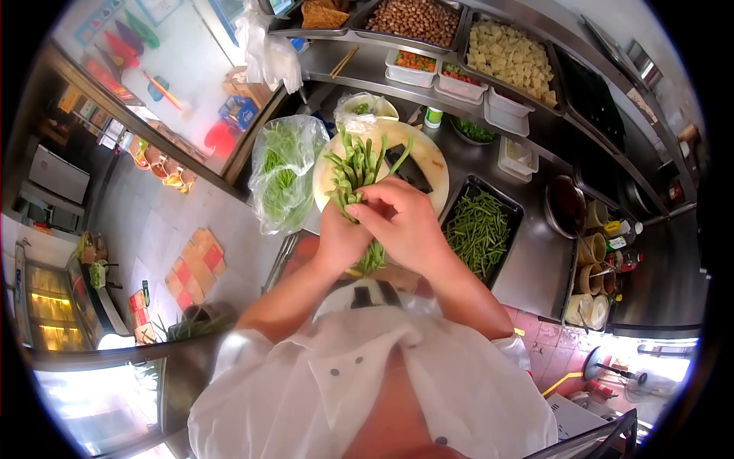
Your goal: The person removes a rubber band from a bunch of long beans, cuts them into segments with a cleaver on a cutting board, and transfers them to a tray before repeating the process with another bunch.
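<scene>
A bunch of green beans (355, 164) stands upright in my left hand (342, 236), whose fingers wrap round it. My right hand (396, 222) meets the bunch from the right, thumb and fingers pinched together at its side. The lower ends of the beans hang out below my hands. Behind them lies a round cutting board (436, 164) with a dark cleaver (413, 174) on its right part. To the right, a black tray (508, 205) holds cut green beans (478, 229). A clear plastic bag (284, 172) of long green beans rests left of the board.
A shelf (329, 57) at the back carries trays of brown nuts or beans (413, 21) and pale cubes (511, 57). White tubs (410, 75) of chopped vegetables sit below. On the right are a metal bowl (564, 206) and several seasoning containers (590, 249).
</scene>
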{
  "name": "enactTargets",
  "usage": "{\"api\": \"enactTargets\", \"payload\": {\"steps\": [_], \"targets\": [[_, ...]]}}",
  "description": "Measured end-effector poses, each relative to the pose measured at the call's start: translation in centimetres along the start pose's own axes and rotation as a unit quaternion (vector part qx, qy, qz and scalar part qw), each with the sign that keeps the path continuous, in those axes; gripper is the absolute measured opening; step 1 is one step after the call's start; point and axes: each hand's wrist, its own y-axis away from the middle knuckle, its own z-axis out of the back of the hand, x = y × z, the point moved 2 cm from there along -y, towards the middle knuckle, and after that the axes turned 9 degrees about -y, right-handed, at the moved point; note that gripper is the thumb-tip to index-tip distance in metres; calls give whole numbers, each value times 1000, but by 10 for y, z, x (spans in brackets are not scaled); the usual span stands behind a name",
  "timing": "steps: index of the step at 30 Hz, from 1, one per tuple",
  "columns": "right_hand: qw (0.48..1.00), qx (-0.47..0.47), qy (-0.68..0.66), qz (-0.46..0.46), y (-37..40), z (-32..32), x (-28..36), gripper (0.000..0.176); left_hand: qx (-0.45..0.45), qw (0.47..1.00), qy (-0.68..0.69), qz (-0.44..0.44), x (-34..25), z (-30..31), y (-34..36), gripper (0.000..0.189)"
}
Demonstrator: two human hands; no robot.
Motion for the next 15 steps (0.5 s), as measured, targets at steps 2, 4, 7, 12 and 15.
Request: {"api": "enactTargets", "payload": {"steps": [2, 4, 7, 12, 15], "targets": [[1000, -2, -15, -4, 4, -4, 0, 22, -11, 1000, -6, 16, 0, 4, 3, 17], [998, -40, 3, 51, 7, -10, 5, 19, 3, 1000, 15, 27, 2, 8, 7, 15], [987, -85, 48, 131, 12, -16, 5, 17, 4, 998, 35, 51, 3, 9, 10, 11], [984, -101, 52, 139, 19, -22, 8, 17, -6, 997, 27, 71, -2, 11, 22, 9], [992, -88, -3, 86, 23, -21, 5, 18, -22, 999, 0, 36, 2, 6, 25, 10]]}}
